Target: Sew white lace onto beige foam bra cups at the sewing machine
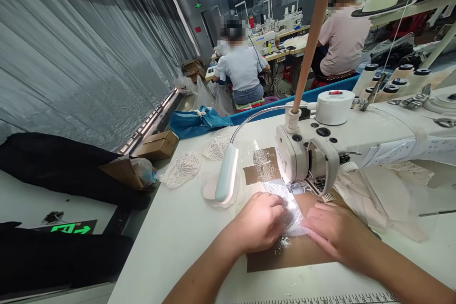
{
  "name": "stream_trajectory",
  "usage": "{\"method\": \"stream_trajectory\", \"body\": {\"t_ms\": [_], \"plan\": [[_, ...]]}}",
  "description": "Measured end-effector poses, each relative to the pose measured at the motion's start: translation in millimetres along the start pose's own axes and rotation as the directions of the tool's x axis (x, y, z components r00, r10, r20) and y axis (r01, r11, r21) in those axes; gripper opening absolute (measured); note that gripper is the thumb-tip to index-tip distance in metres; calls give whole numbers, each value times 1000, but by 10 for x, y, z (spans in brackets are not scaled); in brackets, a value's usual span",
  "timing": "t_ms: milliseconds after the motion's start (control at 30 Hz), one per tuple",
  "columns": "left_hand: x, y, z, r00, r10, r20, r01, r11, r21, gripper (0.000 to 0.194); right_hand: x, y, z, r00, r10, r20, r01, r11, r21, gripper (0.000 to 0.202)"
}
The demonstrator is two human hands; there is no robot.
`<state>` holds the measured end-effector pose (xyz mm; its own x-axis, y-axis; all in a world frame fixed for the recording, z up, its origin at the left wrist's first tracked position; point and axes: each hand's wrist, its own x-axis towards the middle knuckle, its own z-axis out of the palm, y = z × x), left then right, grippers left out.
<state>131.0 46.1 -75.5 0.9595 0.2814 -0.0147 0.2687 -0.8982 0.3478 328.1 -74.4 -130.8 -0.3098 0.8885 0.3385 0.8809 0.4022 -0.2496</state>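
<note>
Lace piece lies between the left hand and the right hand, at the needle end of a sewing machine. The machine head stands directly ahead of the hands, obstructing sight of the piece's far edge. A lamp hangs ahead and left of the left hand, with two lace cups farther off on the worktop. Pale fabric lies beyond the right hand; a ruler runs nearer than both hands. Beneath them is a brown surface. The piece is white, openwork-patterned, brightly lit and partly covered. Left fingers are curled close together upon it; right fingers, extended together, touch its right edge. Whether either pinches it cannot be told.
</note>
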Motion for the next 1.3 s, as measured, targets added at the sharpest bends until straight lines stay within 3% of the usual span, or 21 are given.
{"method": "stream_trajectory", "body": {"t_ms": [200,667,967,1300], "plan": [[55,38,104,999,18,-32,-14,994,113,31,5,-14,-3,999,2,-45,-2,1000,-7,23],[67,-14,220,995,74,-62,-60,978,199,37,-6,-3,72,989,7,-144,-10,1000,-20,24],[96,-58,200,998,46,-33,-37,972,233,44,48,-11,46,986,6,-165,-15,999,-52,25],[89,-172,255,994,100,-46,-84,957,276,39,50,-1,78,983,-12,-181,-12,991,-132,26]]}}
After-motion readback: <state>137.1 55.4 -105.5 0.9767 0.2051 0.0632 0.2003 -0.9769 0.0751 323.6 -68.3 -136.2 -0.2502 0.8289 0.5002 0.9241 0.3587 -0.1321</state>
